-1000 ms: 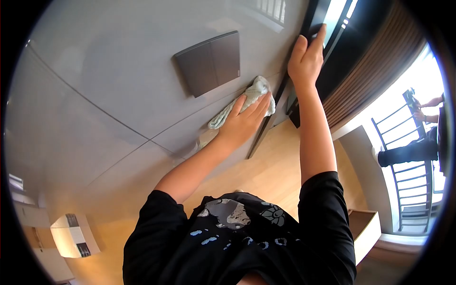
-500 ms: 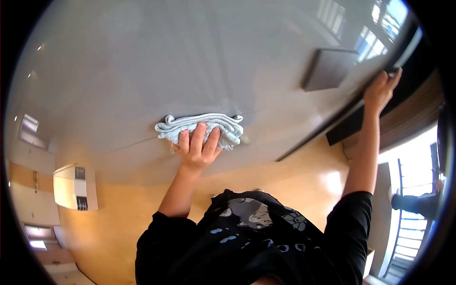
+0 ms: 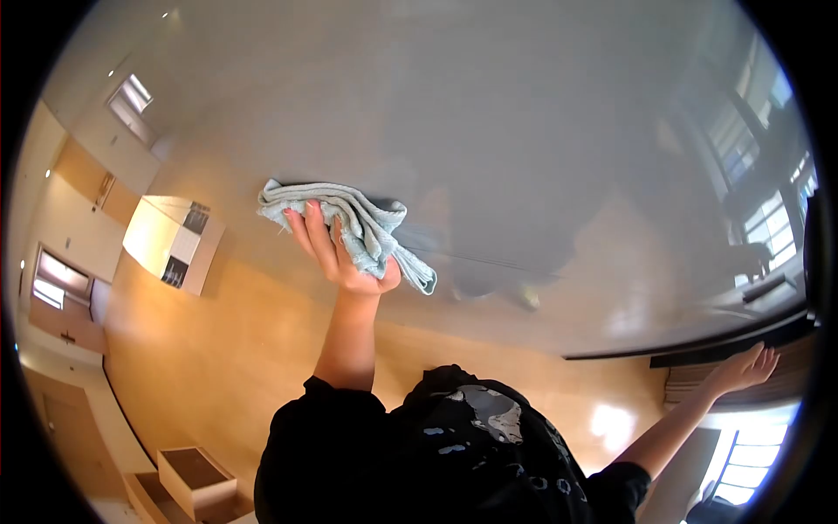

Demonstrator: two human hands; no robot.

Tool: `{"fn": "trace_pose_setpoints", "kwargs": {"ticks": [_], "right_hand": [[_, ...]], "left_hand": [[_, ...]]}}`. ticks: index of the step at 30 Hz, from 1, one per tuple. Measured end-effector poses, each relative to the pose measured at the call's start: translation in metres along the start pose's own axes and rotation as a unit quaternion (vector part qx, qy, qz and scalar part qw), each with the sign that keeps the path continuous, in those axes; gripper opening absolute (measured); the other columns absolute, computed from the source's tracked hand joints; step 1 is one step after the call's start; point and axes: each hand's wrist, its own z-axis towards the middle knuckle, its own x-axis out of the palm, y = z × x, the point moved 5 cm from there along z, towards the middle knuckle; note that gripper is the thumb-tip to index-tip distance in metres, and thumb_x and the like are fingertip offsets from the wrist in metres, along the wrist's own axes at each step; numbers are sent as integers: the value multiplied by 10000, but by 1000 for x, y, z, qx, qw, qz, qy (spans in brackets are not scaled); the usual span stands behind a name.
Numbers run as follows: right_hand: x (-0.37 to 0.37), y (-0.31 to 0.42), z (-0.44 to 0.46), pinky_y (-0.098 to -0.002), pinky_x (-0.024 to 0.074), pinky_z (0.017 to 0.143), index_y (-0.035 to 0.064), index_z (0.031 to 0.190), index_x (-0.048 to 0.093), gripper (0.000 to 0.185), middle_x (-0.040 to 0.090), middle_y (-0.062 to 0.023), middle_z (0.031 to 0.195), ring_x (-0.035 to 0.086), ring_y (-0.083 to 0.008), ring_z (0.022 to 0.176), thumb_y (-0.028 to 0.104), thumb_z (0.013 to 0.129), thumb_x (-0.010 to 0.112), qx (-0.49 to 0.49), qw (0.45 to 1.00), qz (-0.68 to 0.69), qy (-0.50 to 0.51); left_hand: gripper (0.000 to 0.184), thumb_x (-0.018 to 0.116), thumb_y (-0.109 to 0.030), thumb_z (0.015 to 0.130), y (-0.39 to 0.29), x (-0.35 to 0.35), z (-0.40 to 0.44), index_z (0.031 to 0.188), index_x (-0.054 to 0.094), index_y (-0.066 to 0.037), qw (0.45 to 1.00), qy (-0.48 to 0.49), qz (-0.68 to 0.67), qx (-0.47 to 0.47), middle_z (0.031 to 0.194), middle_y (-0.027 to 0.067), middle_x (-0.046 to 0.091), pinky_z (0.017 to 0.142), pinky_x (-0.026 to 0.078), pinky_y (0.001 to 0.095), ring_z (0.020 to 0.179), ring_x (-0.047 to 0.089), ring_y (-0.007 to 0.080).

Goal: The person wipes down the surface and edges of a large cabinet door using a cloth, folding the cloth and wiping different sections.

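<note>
A folded pale blue-green cloth (image 3: 349,205) is pressed against a large glossy grey panel (image 3: 524,113). My left hand (image 3: 339,265) is closed on the cloth, fingers laid over its lower folds and the thumb side partly hidden. One end of the cloth hangs loose to the right of my wrist. Far to the right, my right hand (image 3: 744,368) is stretched out with its fingers extended and nothing in them. It is nearest to the panel's dark lower edge (image 3: 698,346); I cannot tell whether it touches it.
Below the panel lies a shiny yellow-brown floor (image 3: 253,349). A white box-like piece with dark panels (image 3: 175,240) stands at left. An open wooden box (image 3: 196,480) is at lower left. Bright windows (image 3: 751,454) are at lower right, and the panel reflects others.
My left hand and the cloth have moved slightly left and up in view, with the cloth now tilted. My right hand has moved down and right. The view has turned; the dark square has left its earlier spot.
</note>
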Motion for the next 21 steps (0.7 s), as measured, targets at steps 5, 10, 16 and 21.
{"fn": "trace_pose_setpoints", "kwargs": {"ticks": [5,10,16,21], "right_hand": [[47,41,-118,-420,470,999,-55,1373,391,521,419,-221,1422,516,-310,1222,228,992,605,-68,993,91,37],[80,66,-178,-453,438,1043,-10,1398,362,508,359,-210,1474,464,-328,1302,248,1015,572,-228,969,93,30],[107,33,-211,-462,488,872,-40,1141,551,542,502,-202,1254,543,-327,1088,438,895,484,-67,986,149,-24],[96,116,-193,-470,474,804,-54,1046,560,549,520,-188,1063,538,-317,944,429,805,465,-69,987,138,-44]], "left_hand": [[726,426,-472,942,3,-4,-27,1478,394,17,999,-12,26,32,1502,317,368,1132,206,668,1426,244,553],[704,395,-440,980,31,-11,-60,1466,386,70,999,0,43,-20,1505,307,364,1152,209,629,1414,278,531],[594,400,-332,996,84,-19,-140,1433,434,70,972,-52,-96,-209,1515,285,369,1159,218,581,1420,340,423],[579,418,-338,1001,104,-49,-84,1404,449,76,974,-25,51,-217,1520,300,347,1152,200,577,1407,325,467]]}}
